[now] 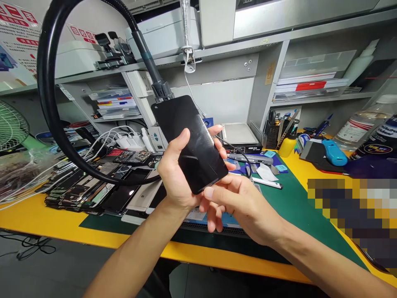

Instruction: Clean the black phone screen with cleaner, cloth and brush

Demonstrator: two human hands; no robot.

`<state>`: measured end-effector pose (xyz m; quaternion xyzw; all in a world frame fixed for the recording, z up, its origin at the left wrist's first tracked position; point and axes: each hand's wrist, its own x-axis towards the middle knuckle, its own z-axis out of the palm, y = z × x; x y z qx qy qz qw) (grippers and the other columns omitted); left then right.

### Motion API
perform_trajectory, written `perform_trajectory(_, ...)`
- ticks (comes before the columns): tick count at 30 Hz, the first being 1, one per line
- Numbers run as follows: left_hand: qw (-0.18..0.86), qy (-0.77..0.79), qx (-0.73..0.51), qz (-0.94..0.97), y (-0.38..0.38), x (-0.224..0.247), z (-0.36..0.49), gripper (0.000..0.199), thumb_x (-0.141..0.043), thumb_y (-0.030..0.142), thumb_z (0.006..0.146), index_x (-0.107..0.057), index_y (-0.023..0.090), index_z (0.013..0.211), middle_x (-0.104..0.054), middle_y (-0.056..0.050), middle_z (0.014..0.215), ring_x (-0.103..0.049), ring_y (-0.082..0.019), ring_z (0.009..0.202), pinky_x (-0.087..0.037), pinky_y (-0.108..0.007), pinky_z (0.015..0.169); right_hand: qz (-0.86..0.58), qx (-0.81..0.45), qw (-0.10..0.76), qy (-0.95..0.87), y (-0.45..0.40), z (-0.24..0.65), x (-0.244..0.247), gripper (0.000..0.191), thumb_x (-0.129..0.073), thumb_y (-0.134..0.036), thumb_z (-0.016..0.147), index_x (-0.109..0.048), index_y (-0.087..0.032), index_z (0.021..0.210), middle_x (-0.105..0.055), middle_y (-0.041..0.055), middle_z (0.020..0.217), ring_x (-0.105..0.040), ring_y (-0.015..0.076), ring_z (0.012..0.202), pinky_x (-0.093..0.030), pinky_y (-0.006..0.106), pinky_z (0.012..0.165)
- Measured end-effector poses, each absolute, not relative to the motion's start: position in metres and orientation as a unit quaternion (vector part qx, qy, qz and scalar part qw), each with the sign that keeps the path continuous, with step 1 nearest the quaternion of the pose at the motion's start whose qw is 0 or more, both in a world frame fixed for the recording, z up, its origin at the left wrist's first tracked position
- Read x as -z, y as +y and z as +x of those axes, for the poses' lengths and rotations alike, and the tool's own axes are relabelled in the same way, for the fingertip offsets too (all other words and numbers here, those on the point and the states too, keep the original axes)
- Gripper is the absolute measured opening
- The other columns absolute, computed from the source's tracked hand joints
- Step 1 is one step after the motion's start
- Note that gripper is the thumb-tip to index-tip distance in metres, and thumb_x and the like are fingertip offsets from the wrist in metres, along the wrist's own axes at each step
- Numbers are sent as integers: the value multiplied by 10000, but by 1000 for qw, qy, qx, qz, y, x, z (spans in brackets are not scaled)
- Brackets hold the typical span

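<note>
Stacked phones point(77, 190), desk fan point(12, 128), gooseneck arm point(43, 70)

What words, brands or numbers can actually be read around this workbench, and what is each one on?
"MI": on the back of a gold phone.
Red lettering on the wall posters: too blurred to read.
Label on the clear bottle: too small to read.
</note>
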<state>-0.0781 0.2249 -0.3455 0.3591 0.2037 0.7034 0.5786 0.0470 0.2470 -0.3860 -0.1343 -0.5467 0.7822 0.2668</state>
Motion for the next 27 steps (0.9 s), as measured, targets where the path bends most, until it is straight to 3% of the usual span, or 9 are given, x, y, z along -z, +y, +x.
perform_trajectory(6, 576, 226, -707, 341, 223, 344, -75, 446, -502, 459, 927, -737, 111, 1079, -688, -81, 850, -660, -189, 746, -610, -356, 694, -134, -767, 286, -558, 246, 47, 387, 278, -762, -346, 863, -678, -120, 724, -643, 5, 584, -636, 107, 486, -453, 170, 457)
perform_trajectory(13, 555, 271, -713, 332, 223, 342, -73, 436, -473, 424, 914, -741, 111, 1056, -677, -76, 819, -668, -187, 672, -593, -331, 644, -155, -800, 287, -504, 249, 46, 384, 236, -844, -279, 726, -656, -139, 753, -636, -12, 566, -620, 125, 474, -474, 200, 455)
perform_trajectory(18, 550, 269, -715, 337, 223, 342, -71, 423, -502, 421, 887, -742, 111, 1046, -672, -75, 828, -649, -182, 679, -598, -331, 640, -159, -814, 269, -489, 250, 48, 384, 206, -818, -270, 738, -671, -133, 695, -641, 5, 551, -604, 116, 482, -468, 198, 463)
perform_trajectory(27, 596, 231, -678, 363, 221, 343, -78, 435, -571, 472, 870, -728, 122, 1076, -670, -74, 850, -684, -206, 730, -601, -334, 647, -120, -796, 266, -530, 252, 50, 385, 232, -773, -334, 818, -726, -109, 782, -699, 47, 684, -646, 135, 540, -490, 222, 484)
